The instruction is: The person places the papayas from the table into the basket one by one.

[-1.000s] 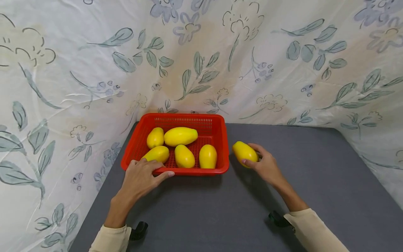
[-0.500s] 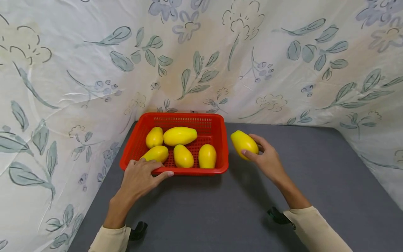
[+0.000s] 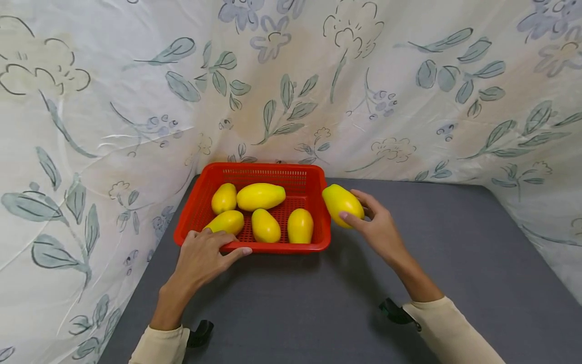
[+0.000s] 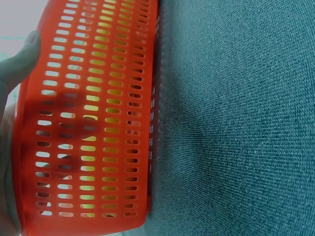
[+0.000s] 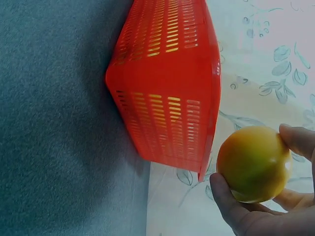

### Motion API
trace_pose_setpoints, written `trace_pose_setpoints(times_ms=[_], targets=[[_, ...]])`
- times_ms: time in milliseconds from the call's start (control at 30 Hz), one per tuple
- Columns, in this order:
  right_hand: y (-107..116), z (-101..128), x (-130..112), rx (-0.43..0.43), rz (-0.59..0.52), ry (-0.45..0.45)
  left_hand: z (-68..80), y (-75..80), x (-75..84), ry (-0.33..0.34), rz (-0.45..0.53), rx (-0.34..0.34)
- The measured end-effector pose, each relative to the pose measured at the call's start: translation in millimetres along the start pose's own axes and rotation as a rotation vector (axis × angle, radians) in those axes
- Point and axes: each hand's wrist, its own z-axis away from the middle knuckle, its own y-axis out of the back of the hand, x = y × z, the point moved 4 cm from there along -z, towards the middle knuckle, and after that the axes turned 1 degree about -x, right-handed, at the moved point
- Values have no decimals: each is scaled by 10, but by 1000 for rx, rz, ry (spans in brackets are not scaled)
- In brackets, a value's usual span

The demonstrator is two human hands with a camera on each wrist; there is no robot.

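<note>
A smooth yellow mango [image 3: 342, 204] sits lifted off the grey tabletop [image 3: 454, 263] in the right hand [image 3: 379, 230], just beside the right rim of a red slotted basket [image 3: 318, 247]. The thumb and fingers curl round the fruit's rear half, with the thumb on the near side and the fingertips [image 5: 298, 140] over the far side, as the right wrist view shows. The skin looks glossy and probably slick; the fruit appears firm, rounded and moderately weighty for its size, so a wrap round the widest middle should hold it better than a pinch at either tapered end. Hard squeezing could bruise it.

The basket holds 5 more mangoes [image 3: 265, 225], lying in 2 loose rows on its perforated floor. The left hand [image 3: 202, 258] rests on the basket's near-left corner, fingers spread over the rim and thumb stretched along the front edge, pressing rather than clutching. Its plastic wall [image 4: 93, 123] looks thin and light, likely to slide on the cloth without that steadying hand. A floral sheet [image 3: 136, 101] drapes behind and beside the table.
</note>
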Motion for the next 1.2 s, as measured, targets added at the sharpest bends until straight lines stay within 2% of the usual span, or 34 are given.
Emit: trace_pose_setpoints(times_ms=[500, 933, 1200], targets=[[-114, 10, -88, -53, -138, 28, -4, -2, 8, -2, -1, 1], [-86, 72, 25, -22, -106, 46, 8, 11, -12, -1, 7, 9], [15, 127, 138, -22, -79, 64, 6, 8, -22, 5, 3, -3]])
